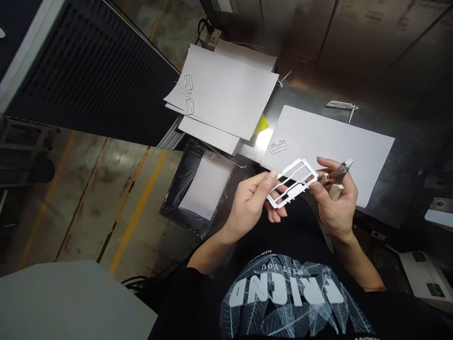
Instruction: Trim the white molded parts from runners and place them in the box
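Nearest cam, just below both grips: black tee [286, 288] w/ white leaf print + lettering. Above it, between hands: white plastic frame [294, 191], held up, tilted. Pinched at its left end by L hand [249, 203], thumb on top, fingers underneath, prob. to leave cut-outs & edge pegs uncovered. In R hand [338, 203]: side cutters [341, 174], grasped w/ handles apart, tips aimed away from frame; thumb tip at frame's right end, touching by the look of it. Prob. carried so to keep blades off the plastic. Blade gap: can't tell.

Just beyond grip: white sheet [329, 141] on metal table [307, 94], maybe laid to shield parts from bare metal, partly hidden by R hand. On it, near frame, small slotted part [279, 147]; past sheet's far edge, another white part [340, 105].

Fwd-left of L grip: paper stack [233, 85] w/ white openwork pieces [188, 93] near left edge, yellow-green item [262, 124] by right edge. Closer, left of L hand: black-lined box [189, 165] w/ white paper [207, 184] inside. Farther left: big dark louvred unit [95, 71], hemming in that side.
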`<state>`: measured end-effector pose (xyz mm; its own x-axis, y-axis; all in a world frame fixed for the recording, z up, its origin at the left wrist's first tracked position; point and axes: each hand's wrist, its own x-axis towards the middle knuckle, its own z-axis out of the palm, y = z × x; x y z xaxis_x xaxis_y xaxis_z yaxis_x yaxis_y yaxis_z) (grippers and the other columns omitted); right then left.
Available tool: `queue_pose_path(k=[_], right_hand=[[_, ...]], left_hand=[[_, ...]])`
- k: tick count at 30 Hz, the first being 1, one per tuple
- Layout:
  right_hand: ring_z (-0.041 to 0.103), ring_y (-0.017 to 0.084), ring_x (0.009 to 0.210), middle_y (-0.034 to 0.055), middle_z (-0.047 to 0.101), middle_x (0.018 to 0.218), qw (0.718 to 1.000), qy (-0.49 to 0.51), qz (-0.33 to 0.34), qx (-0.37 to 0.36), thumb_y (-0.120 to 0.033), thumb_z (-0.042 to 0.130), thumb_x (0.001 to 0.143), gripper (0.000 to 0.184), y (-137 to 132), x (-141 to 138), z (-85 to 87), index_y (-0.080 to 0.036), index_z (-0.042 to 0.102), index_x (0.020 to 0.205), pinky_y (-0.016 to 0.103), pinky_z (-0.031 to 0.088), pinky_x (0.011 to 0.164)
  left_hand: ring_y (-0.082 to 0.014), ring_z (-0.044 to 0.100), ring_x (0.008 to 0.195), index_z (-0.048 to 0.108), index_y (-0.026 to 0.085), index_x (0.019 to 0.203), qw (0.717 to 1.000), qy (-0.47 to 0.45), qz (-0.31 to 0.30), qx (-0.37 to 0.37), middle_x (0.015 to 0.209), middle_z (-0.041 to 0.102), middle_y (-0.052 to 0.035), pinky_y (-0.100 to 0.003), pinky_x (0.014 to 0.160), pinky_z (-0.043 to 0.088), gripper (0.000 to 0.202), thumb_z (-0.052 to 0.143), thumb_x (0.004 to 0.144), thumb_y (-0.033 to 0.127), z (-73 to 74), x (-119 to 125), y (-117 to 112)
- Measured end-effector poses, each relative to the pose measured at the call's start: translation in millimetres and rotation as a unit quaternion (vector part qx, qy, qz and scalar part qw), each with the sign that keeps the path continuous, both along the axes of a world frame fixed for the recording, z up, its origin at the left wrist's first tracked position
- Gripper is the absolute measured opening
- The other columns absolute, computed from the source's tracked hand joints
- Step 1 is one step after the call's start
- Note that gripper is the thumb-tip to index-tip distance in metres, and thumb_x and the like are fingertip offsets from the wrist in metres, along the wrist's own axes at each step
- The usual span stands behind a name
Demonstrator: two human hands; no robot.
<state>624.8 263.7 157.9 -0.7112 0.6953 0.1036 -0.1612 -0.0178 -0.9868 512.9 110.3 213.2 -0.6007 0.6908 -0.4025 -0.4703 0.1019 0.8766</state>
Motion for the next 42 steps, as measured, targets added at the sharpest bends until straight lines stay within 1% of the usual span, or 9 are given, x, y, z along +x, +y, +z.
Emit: queue_pose_path(k=[4,9,13,18,26,30,34,38,42], right_hand=[[0.067,0.013,0.079,0.0011,0.072,0.093,0.998,-0.003,0.039,-0.039,-0.035,0.081,0.097,0.030,2,7,-7.6,-0.027,0.078,0.126,0.027,0.061,0.072],[0.069,0.013,0.081,0.0010,0.074,0.094,0.997,0.014,0.057,-0.053,-0.029,0.080,0.097,0.025,2,10,-6.2,-0.027,0.080,0.122,0.026,0.062,0.074],[0.073,0.015,0.085,0.0014,0.076,0.097,0.996,0.019,0.066,-0.065,-0.030,0.079,0.097,0.029,1,10,-3.9,-0.030,0.078,0.127,0.028,0.065,0.075],[0.074,0.017,0.085,0.0014,0.076,0.093,0.995,0.020,0.071,-0.068,-0.032,0.080,0.097,0.032,1,12,-3.8,-0.030,0.079,0.128,0.032,0.067,0.079],[0.075,0.017,0.089,0.0013,0.077,0.097,0.990,0.021,0.097,-0.101,-0.034,0.079,0.098,0.036,0,14,-4.2,-0.031,0.076,0.134,0.031,0.067,0.079],[0.075,0.014,0.090,-0.0003,0.077,0.098,0.989,0.060,0.089,-0.101,-0.027,0.080,0.098,0.031,-4,13,-2.8,-0.033,0.078,0.129,0.027,0.066,0.084],[0.076,0.014,0.093,0.0007,0.077,0.108,0.991,0.086,0.068,-0.079,-0.022,0.080,0.097,0.028,-6,14,-2.6,-0.033,0.079,0.123,0.027,0.065,0.085],[0.073,0.016,0.089,0.0018,0.075,0.103,0.995,0.097,0.031,-0.018,-0.023,0.083,0.094,0.027,-6,15,-5.3,-0.034,0.078,0.118,0.030,0.063,0.077],[0.070,0.017,0.080,0.0004,0.072,0.092,0.990,0.130,0.016,0.047,-0.022,0.081,0.094,0.030,-4,11,-7.5,-0.036,0.074,0.119,0.032,0.059,0.069]], left_hand=[[-0.0113,0.062,0.039,0.067,0.016,0.084,0.999,-0.035,-0.019,0.020,0.058,0.072,-0.0018,-0.016,0.039,0.051,0.045,0.061,0.106,0.056,1.3,0,-1],[-0.0107,0.061,0.039,0.065,0.017,0.083,0.999,-0.031,-0.017,0.030,0.057,0.071,-0.0018,-0.016,0.039,0.051,0.046,0.062,0.106,0.057,6.0,4,-1],[-0.0101,0.060,0.037,0.064,0.018,0.083,0.999,-0.027,-0.019,0.032,0.056,0.071,-0.0009,-0.015,0.037,0.049,0.045,0.066,0.104,0.058,10.2,5,-2],[-0.0094,0.057,0.035,0.064,0.018,0.082,0.999,-0.020,-0.019,0.031,0.054,0.069,-0.0002,-0.013,0.034,0.045,0.047,0.068,0.102,0.060,12.6,7,-3],[-0.0099,0.056,0.034,0.063,0.018,0.082,0.999,-0.036,-0.023,0.031,0.053,0.068,-0.0001,-0.013,0.033,0.043,0.047,0.065,0.103,0.060,12.7,7,-3],[-0.0099,0.057,0.035,0.063,0.018,0.081,0.998,-0.039,-0.024,0.044,0.053,0.069,-0.0001,-0.014,0.033,0.043,0.047,0.063,0.104,0.060,12.8,7,-3],[-0.0103,0.057,0.035,0.063,0.018,0.082,0.998,-0.031,-0.026,0.052,0.054,0.069,0.0001,-0.015,0.033,0.043,0.048,0.061,0.105,0.060,11.5,9,-5],[-0.0102,0.064,0.044,0.067,0.018,0.086,0.999,0.017,-0.010,0.037,0.061,0.072,-0.0002,-0.016,0.042,0.051,0.043,0.062,0.106,0.055,12.4,14,-10],[-0.0120,0.072,0.066,0.076,0.019,0.095,0.981,0.191,0.008,0.021,0.080,0.078,-0.0022,-0.022,0.063,0.060,0.028,0.067,0.106,0.043,15.6,15,-16]])
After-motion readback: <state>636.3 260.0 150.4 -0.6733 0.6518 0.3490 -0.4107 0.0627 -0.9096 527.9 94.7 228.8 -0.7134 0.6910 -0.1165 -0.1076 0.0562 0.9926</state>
